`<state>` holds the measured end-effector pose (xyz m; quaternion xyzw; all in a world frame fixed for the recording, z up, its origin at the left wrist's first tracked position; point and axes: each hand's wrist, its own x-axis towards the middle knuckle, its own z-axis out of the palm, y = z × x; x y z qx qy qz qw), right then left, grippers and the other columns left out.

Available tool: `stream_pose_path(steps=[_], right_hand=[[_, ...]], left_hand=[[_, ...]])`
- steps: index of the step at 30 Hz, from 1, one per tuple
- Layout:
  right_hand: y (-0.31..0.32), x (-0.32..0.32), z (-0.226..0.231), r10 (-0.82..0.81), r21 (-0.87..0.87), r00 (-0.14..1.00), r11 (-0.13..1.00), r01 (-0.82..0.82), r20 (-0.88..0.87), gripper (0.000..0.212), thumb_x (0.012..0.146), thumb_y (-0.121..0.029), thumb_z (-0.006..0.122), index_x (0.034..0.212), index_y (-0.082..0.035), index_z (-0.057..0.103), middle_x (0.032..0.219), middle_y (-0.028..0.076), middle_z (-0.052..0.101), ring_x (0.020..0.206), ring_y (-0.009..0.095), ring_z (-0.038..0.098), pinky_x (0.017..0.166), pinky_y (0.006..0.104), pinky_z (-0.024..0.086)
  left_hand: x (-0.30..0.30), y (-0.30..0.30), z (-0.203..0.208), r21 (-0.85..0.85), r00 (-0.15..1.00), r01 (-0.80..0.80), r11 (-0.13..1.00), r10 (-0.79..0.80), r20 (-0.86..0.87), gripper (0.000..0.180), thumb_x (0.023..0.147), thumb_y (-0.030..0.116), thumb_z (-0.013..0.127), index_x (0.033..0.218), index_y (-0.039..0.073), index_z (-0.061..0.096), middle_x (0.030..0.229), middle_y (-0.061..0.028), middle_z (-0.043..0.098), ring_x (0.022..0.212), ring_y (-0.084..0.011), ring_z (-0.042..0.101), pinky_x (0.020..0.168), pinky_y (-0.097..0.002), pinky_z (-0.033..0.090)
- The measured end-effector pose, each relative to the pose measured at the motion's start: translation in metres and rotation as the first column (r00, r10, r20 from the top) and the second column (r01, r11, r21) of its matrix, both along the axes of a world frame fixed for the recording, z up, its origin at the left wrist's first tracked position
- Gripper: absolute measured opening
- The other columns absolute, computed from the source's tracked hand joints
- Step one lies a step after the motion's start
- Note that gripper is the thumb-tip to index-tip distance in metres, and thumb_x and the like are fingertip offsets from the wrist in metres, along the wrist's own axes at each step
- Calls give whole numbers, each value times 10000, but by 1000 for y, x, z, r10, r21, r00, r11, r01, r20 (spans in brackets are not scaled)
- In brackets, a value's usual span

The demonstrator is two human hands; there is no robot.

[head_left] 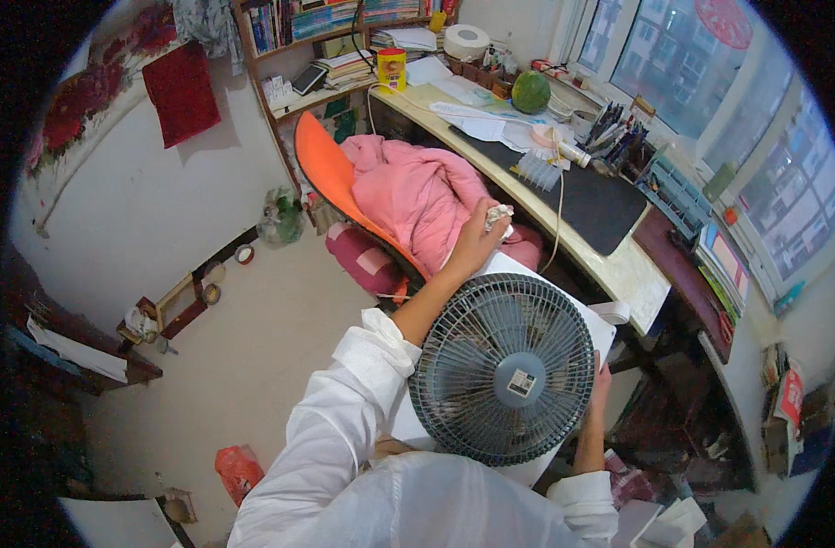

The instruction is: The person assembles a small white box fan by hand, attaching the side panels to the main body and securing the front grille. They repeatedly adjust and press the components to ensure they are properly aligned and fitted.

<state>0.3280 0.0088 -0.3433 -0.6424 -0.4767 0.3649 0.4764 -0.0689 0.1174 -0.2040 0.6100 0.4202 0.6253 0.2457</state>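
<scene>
A round grey fan [472, 315] with a wire grille and a hub in the middle lies in front of my body, over a white flat surface [502, 265]. Raised past the fan's far edge, my left hand [477, 239] is closed on a crumpled white tissue [500, 217]. My right hand [601, 385] grips the fan at its right rim, with some of its fingers hidden behind the grille. Just beyond my left hand, a pink quilt [408, 187] is heaped on an orange chair [324, 163].
A long desk [641, 279] runs along the window side, bearing a black mat [600, 215], papers, pens and a green melon [531, 92]. Bookshelves [317, 23] stand at the back. On the floor to the left are a red plastic bag [239, 473] and a wooden frame [180, 306].
</scene>
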Motion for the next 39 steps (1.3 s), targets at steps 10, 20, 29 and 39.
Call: stream_pose_path(steps=[10, 20, 29, 39], right_hand=[[1, 8, 8, 23, -74, 994, 997, -15, 107, 601, 1025, -509, 651, 1143, 80, 679, 992, 94, 729, 827, 169, 638, 793, 342, 522], [-3, 6, 8, 26, -62, 999, 998, -25, 25, 600, 1034, -482, 651, 1233, 83, 676, 1012, 101, 748, 859, 169, 672, 815, 328, 529], [0, 5, 2, 29, -48, 999, 998, -28, 14, 602, 1044, -485, 634, 1242, 82, 674, 1100, 108, 736, 932, 166, 661, 851, 348, 526], [3, 13, -12, 15, 5, 994, 1000, -16, 110, 573, 1050, -441, 639, 1271, 87, 660, 1148, 120, 743, 933, 169, 666, 870, 336, 527]], left_hand=[[-11, 15, -39, -70, 986, -67, 995, 76, 148, 262, 1114, 237, 436, 1172, 24, 577, 998, -169, 665, 926, -284, 653, 853, -381, 495], [-13, 15, -42, -14, 889, 191, 982, -166, 427, 273, 1108, 179, 436, 1218, 13, 623, 1208, -135, 711, 1073, -241, 672, 963, -324, 504], [-17, -6, -26, 122, 979, 141, 982, -157, 132, 418, 1105, 285, 491, 1410, 33, 624, 1384, -114, 673, 1232, -212, 638, 1069, -334, 472], [-7, 2, -24, 25, 979, 191, 981, -192, 62, 336, 1075, 246, 536, 1335, 70, 654, 1243, -98, 671, 1166, -220, 630, 1022, -348, 478]])
